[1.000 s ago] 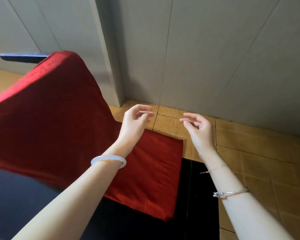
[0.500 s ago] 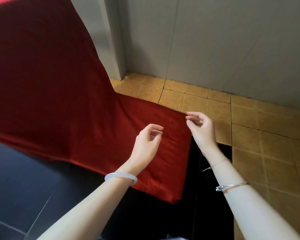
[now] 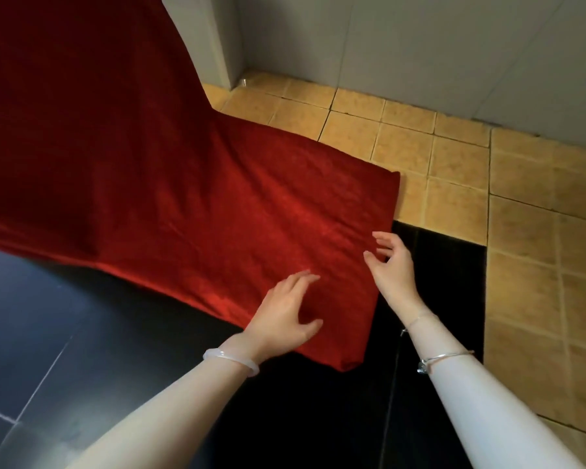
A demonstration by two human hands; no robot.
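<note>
Since half a second ago both hands have dropped from mid-air to the cloth's near right corner, and their fingers have uncurled.

Nearest, a pale bangle (image 3: 230,360) sits on the left wrist and a thin silver bracelet (image 3: 447,358) on the right forearm. The left hand (image 3: 285,316) is wide, with fingers spread and thumb out, palm down over the red cloth (image 3: 183,198) just short of its near corner. It grips nothing, and whether the palm touches the fabric cannot be told. The right hand (image 3: 394,269) is also wide and holds nothing. Its relaxed fingers reach the cloth's right edge, probably to take that edge while the left hand steadies or smooths the surface.

The cloth spreads flat beneath and beyond both hands, then rises steeply away to the far left, draped over something it hides. It is deep red with a faint sheen, lightly creased, and has a rounded, doubled-looking border. Black floor tiles (image 3: 447,282) lie under the right hand, with tan floor tiles (image 3: 454,164) beyond it. Farthest off stands a grey wall (image 3: 420,45).
</note>
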